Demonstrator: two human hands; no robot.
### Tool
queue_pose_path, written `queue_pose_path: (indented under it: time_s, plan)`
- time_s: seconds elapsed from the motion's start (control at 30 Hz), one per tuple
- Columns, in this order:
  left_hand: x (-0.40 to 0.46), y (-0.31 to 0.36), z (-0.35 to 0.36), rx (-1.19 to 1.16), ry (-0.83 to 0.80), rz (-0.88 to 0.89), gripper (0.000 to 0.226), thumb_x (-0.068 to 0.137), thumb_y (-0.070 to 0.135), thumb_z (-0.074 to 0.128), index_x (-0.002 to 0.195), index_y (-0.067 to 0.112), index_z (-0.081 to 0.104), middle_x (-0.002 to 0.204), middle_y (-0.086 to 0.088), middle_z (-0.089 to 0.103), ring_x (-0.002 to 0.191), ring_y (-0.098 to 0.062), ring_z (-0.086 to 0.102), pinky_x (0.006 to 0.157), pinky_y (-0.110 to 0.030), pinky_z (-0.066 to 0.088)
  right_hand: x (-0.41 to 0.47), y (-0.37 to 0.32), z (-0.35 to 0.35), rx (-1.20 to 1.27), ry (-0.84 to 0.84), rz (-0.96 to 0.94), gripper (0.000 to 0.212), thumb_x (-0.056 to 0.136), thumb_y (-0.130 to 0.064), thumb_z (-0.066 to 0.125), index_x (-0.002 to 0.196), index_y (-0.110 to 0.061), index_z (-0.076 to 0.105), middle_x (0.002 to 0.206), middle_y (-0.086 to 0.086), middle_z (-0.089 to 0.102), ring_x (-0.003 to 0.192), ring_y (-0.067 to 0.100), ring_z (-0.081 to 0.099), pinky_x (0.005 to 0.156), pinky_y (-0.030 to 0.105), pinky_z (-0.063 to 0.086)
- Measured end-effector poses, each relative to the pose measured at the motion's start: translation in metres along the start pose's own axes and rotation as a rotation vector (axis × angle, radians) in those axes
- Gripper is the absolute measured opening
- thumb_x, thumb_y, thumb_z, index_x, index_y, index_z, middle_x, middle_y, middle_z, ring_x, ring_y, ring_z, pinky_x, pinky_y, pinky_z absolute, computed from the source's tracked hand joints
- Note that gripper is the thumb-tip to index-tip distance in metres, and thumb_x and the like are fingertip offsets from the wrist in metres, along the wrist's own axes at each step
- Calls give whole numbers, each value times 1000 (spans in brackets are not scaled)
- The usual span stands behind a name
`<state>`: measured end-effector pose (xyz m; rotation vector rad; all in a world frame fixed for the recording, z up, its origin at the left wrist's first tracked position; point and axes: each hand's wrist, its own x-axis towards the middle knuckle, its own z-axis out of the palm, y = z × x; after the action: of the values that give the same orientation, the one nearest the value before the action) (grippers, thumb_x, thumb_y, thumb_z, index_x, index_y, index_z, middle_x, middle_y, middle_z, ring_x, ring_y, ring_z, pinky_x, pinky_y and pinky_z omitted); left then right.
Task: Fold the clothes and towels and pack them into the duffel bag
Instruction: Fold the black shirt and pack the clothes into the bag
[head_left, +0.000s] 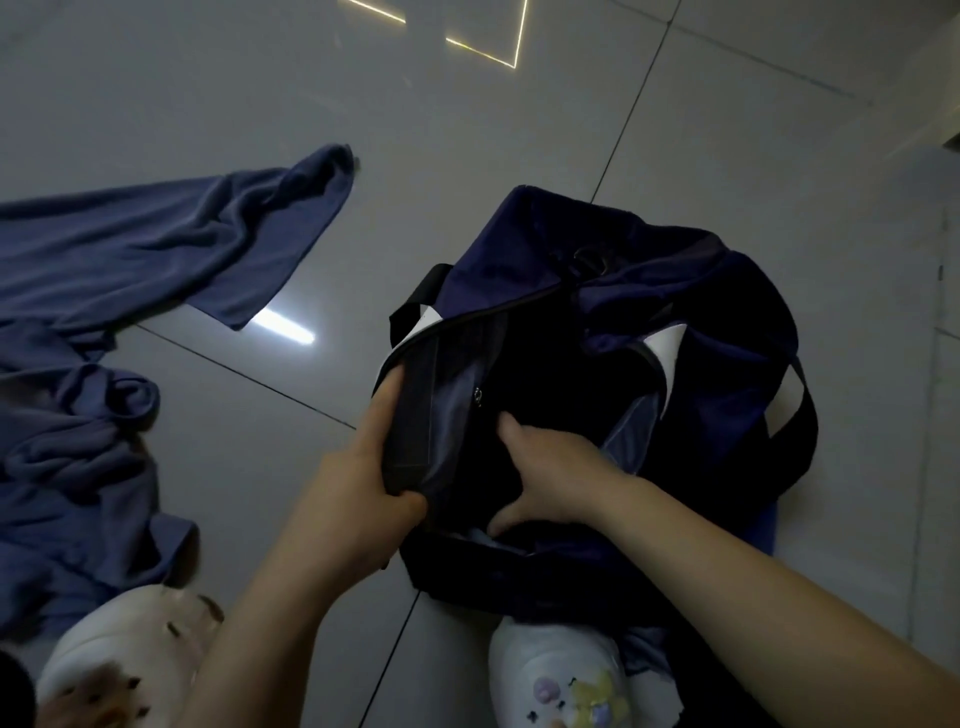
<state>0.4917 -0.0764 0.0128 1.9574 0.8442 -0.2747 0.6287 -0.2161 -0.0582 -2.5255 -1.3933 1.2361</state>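
The dark navy duffel bag (613, 395) lies open on a glossy grey tiled floor (467, 156) whose dark grout lines cross diagonally and which mirrors bright strip lights. The left hand (358, 483) grips the bag's near-left opening edge, thumb inside, while the right hand (550, 473) reaches in with fingers spread. A crumpled blue cloth (130, 322) sprawls on the tiles well to the left, and 2 white clogs (550, 675) show at the bottom.

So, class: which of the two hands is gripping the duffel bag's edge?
The left hand; it grips the duffel bag edge, while the right hand reaches inside.
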Motion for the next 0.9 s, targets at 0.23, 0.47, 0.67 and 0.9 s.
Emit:
queue_pose_path:
  time_s: [0.23,0.47,0.67,0.9]
  plan:
    - [9,-3,-1,-58,15,8,106,75,-4,58,141,61,6,87,-7,63,60,-28,63,45,-29,52,-2,-7,-5,50,-93,19,79,70,-50,78,129,-17,37,131,6,49,120,26,49,98,38,42]
    - [22,-8,19,-65,98,40,98,78,-5,48,147,50,6,95,-11,60,82,-33,59,58,-30,42,-25,21,-18,-411,-127,124,74,94,-53,47,152,-37,5,160,4,-17,146,31,-13,118,49,2]
    - [22,-2,30,-346,128,106,97,78,-6,55,145,51,14,132,25,45,106,-6,58,79,-25,50,-17,23,-21,-405,-256,123,62,99,-47,41,152,-38,9,159,3,-21,145,34,-17,117,53,0]
    - [24,34,77,-287,91,265,103,77,20,66,143,58,-3,131,34,40,100,9,55,74,-18,48,-74,39,-58,-399,979,125,41,78,-30,62,116,-13,62,114,12,60,102,35,56,82,45,39]
